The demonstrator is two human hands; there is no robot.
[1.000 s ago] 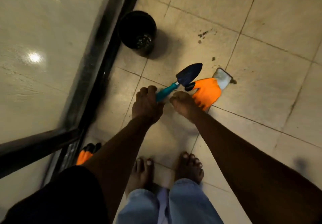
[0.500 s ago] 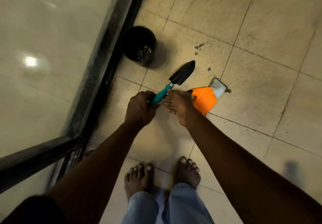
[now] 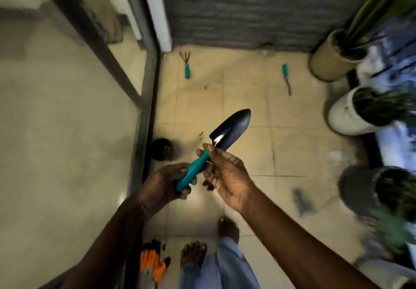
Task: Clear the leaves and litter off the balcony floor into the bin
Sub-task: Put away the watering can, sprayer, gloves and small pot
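Observation:
Both hands hold a garden trowel point(image 3: 229, 131) with a teal handle and a dark blade, raised above the floor and pointing up and right. My left hand point(image 3: 166, 185) is wrapped around the lower handle. My right hand point(image 3: 227, 174) pinches the top of the handle just below the blade. The small black bin point(image 3: 162, 149) stands on the tiles beside the glass door frame, left of the trowel. Small dark bits of litter point(image 3: 200, 134) lie near the bin, and more litter point(image 3: 205, 87) lies farther back.
A teal hand rake point(image 3: 186, 66) and another teal-handled tool point(image 3: 286, 78) lie near the back wall. Three plant pots point(image 3: 346, 113) line the right side. An orange glove point(image 3: 153, 264) lies by my bare feet. The glass door point(image 3: 67, 131) bounds the left.
My hands and the trowel have come up from near the floor, and the view has lifted to take in the whole balcony. My right hand has shifted onto the trowel's neck.

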